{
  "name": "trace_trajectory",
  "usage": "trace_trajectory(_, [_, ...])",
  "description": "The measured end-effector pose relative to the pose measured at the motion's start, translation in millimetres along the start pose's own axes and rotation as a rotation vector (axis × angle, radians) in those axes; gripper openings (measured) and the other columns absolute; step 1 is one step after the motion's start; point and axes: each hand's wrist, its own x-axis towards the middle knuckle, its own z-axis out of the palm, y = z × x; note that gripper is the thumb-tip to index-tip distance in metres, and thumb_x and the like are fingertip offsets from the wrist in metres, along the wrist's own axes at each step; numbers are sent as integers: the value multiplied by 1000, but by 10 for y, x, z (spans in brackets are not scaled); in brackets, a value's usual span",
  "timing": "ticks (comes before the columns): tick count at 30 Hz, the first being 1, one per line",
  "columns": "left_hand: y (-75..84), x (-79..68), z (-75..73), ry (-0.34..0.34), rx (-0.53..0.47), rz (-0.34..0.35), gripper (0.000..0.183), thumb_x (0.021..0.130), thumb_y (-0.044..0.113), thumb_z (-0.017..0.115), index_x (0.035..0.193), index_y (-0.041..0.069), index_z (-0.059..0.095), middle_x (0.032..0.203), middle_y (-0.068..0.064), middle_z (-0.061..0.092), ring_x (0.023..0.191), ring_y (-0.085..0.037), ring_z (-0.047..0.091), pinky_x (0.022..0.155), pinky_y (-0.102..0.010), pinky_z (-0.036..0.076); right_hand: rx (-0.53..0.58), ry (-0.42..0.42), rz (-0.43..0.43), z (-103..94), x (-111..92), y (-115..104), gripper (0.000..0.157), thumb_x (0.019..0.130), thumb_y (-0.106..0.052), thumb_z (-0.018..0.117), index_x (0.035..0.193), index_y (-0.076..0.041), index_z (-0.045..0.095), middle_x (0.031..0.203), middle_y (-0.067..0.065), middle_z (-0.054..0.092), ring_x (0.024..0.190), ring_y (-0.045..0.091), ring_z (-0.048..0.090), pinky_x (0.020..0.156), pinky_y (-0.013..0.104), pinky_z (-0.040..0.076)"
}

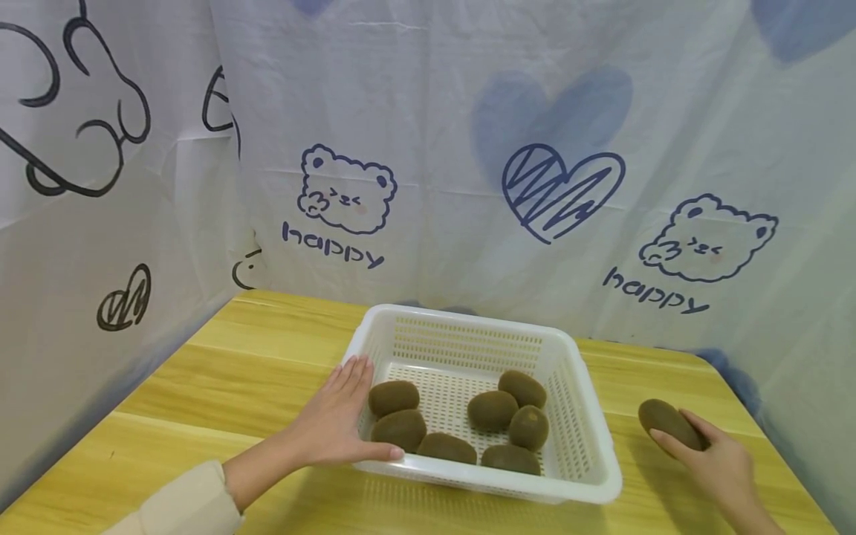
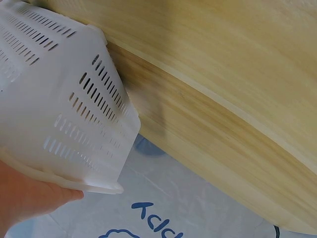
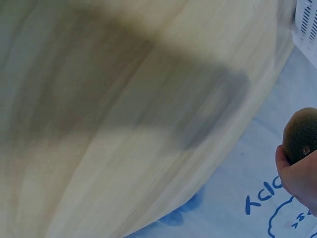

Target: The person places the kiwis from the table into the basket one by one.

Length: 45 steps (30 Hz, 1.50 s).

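A white plastic basket (image 1: 508, 487) with slotted walls stands on the table, with several brown kiwifruits (image 1: 493, 411) lying on its bottom. My left hand (image 1: 337, 423) rests on the basket's near left corner, fingers laid straight along the left rim and thumb along the front rim. In the left wrist view, part of that hand (image 2: 34, 196) touches the rim beside the slotted outer wall (image 2: 94, 99). To the right of the basket, my right hand (image 1: 725, 464) grips one kiwifruit (image 1: 669, 422) between thumb and fingers, held above the table. The right wrist view catches this kiwifruit (image 3: 299, 131) at its edge.
A wood-grain table (image 1: 254, 357) carries the basket, and its right edge runs close to my right hand. White cloth (image 1: 441, 148) printed with bears, hearts and lettering hangs behind the table and along its left side.
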Motion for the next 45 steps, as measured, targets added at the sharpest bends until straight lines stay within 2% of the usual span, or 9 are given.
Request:
trace_trajectory(9, [13,10,-7,-4,12,11,123,68,80,52,143,-11,18,150,-29,14,141,-41,12,116,-50,14,51,23,-28,-27,-22,-153,83,86,-53,57,143,2,30,141,33,31,123,53,34,91,58,43])
trace_trajectory(18, [13,11,-2,4,15,14,123,67,80,52,142,-12,21,150,-29,15,141,-41,13,116,-50,15,116,72,-104,-54,-39,-371,79,85,-51,60,141,1,36,138,34,37,117,50,43,80,51,51])
trace_trajectory(21, [9,11,1,4,15,13,123,67,80,52,142,-12,20,150,-29,15,141,-41,13,116,-50,16,122,73,-121,-60,-36,-441,79,84,-50,61,140,1,37,136,34,39,112,48,47,69,40,54])
trace_trajectory(25, [10,8,1,-2,11,10,123,67,81,52,142,-11,20,150,-29,15,141,-41,13,116,-50,15,121,96,-167,-53,-30,-531,77,83,-48,64,138,0,41,133,33,45,105,44,53,60,26,47])
trace_trajectory(32, [1,5,-2,0,8,9,123,67,80,52,142,-11,19,150,-29,14,141,-41,13,116,-51,15,153,133,-288,-17,0,-764,69,82,-40,68,133,2,48,128,31,51,98,35,57,57,18,46])
trace_trajectory(38, [-8,0,1,-4,7,-6,122,67,78,55,143,-10,18,151,-27,12,142,-40,9,117,-50,12,143,140,-392,57,6,-983,64,81,-33,71,129,4,51,125,30,54,98,35,59,62,20,47])
trace_trajectory(45, [-16,1,14,1,10,2,122,67,78,55,143,-10,18,151,-27,12,142,-40,10,117,-50,13,162,94,-472,192,-42,-1198,62,80,-29,73,127,4,53,124,28,56,103,38,59,74,32,52])
